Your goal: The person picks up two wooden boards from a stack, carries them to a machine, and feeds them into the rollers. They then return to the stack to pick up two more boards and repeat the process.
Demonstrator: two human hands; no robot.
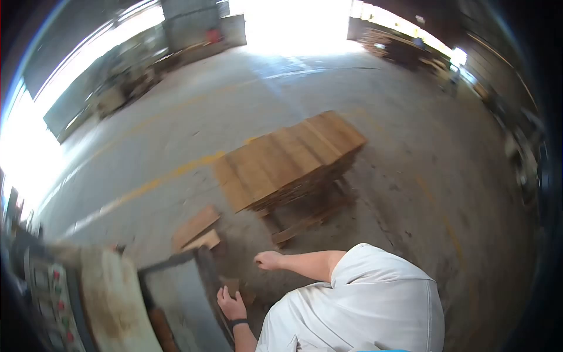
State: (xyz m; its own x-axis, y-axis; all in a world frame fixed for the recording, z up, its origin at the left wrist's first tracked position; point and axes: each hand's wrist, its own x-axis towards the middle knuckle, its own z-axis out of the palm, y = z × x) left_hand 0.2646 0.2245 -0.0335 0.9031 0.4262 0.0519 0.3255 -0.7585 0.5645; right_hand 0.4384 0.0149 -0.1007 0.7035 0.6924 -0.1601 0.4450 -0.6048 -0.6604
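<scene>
My left hand (232, 303), with a dark band at the wrist, lies at the edge of a machine's metal table (183, 296), fingers spread. Just beyond its fingertips is a small brown wood piece (233, 284), partly covered by the hand. My right hand (268, 260) reaches out in front of my body over the floor, its fingers curled in and nothing showing in them. Ahead of it a stack of wooden boards (290, 155) sits on a low wooden stand (305, 226).
Loose boards (197, 227) lie on the floor beyond the machine table. At the left stands a control panel (56, 305) with red and green buttons. Yellow lines (158, 185) cross the concrete floor. Piled material (399, 50) lines the far right wall beside a bright doorway (297, 26).
</scene>
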